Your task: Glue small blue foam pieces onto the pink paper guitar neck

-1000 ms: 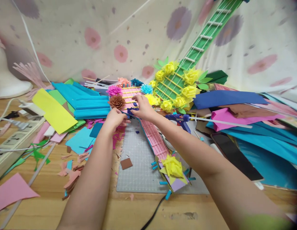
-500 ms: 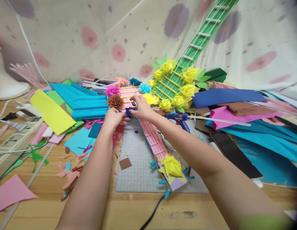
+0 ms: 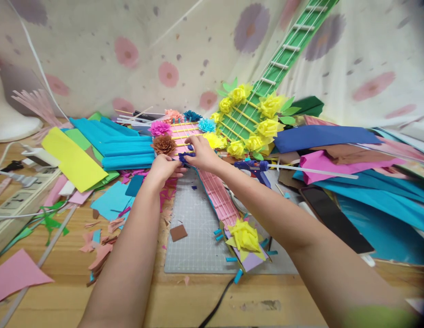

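A pink paper guitar (image 3: pixel 220 196) lies on the grey cutting mat (image 3: pixel 194 246), its body at the far side and its neck toward me. Paper flowers ring the body: a brown one (image 3: pixel 164 145), a magenta one (image 3: pixel 160 128), a light blue one (image 3: pixel 207 125) and others. Between my hands is a dark blue paper flower (image 3: pixel 185 157) at the body's near edge. My left hand (image 3: pixel 167 167) pinches its left side, fingers closed. My right hand (image 3: pixel 201 153) grips it from the right with thumb and fingers; the fingertips partly hide the flower.
A green paper guitar (image 3: pixel 239 125) with yellow flowers leans against the curtain behind. To the right are a blue glue gun (image 3: pixel 255 171), a black phone (image 3: pixel 335 218) and piled coloured paper (image 3: pixel 328 139). A power strip (image 3: pixel 23 205) and paper scraps (image 3: pixel 102 255) lie left.
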### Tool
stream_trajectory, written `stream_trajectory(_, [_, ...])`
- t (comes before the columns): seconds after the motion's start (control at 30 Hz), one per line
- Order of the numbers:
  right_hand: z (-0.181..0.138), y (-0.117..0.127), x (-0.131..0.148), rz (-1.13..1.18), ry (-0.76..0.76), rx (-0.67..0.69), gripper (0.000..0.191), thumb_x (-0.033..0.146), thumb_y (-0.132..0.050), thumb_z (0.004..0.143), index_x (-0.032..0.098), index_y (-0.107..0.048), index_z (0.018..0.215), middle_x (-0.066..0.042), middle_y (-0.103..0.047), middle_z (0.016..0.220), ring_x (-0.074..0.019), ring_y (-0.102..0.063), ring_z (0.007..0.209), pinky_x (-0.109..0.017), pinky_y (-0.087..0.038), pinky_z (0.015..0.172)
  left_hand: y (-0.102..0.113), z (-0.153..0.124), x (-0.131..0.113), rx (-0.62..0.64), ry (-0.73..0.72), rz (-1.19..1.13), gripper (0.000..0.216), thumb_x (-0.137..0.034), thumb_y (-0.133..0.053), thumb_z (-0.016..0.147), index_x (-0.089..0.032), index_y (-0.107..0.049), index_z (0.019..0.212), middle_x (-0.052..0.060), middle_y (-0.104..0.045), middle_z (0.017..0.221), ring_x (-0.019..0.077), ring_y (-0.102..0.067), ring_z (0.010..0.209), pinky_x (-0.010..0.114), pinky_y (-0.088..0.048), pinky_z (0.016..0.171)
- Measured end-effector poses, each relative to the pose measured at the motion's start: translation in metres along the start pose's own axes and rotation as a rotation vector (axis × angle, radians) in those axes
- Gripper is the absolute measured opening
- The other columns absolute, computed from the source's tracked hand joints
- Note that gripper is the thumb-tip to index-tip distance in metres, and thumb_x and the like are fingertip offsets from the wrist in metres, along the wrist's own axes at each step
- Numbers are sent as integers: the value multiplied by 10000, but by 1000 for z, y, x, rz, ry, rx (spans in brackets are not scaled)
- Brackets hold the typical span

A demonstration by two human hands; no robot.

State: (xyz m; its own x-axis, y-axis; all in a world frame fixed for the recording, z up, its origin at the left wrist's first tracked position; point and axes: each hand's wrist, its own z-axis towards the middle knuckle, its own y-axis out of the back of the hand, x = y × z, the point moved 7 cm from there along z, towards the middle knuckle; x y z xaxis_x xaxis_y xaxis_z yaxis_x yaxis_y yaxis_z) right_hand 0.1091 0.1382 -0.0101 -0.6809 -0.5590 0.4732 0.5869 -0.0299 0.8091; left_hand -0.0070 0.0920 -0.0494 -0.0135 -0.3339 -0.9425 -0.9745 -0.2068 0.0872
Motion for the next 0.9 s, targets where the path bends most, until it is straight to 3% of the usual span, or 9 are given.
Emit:
stream_trajectory(0.27, [-1, 2, 3, -10, -13, 19, 361, 189, -579, 713, 152, -487, 1059, -125, -498, 1123, -247, -450, 1095, -388, -353, 955, -4, -3, -5, 72, -29, -34, 197, -113, -592, 758, -141, -463, 611, 60, -632, 570, 156, -649, 518, 224, -522, 466])
stream_trajectory(0.47, [0, 3, 1, 5, 5, 0, 339, 223, -588, 720, 175, -484, 1039, -104, -504, 1102, -239, -443, 1091, -387, -353, 944, -4, -1, -2, 127, 5, -98, 40, -135, -574, 745, -105, -592, 726, 78, -660, 639, 141, -658, 557, 181, -500, 459])
stream_trajectory(0.6, [-4, 10, 2, 36, 22, -14, 307, 270, -584, 743, 180, -487, 1020, -98, -516, 1088, -230, -451, 1082, -384, -356, 943, -2, 1, 0, 167, 38, -110, 70, -153, -544, 751, -124, -592, 793, 87, -673, 678, 156, -669, 592, 206, -520, 496])
stream_trajectory(0.9, [-41, 54, -4, 54, 72, -104, 253, 256, -537, 766, 201, -505, 1012, -82, -571, 1043, -213, -517, 998, -392, -407, 892, 7, -6, -10, 41, -1, -26, 74, -184, -541, 769, -124, -562, 808, 82, -650, 653, 183, -667, 586, 257, -531, 512])
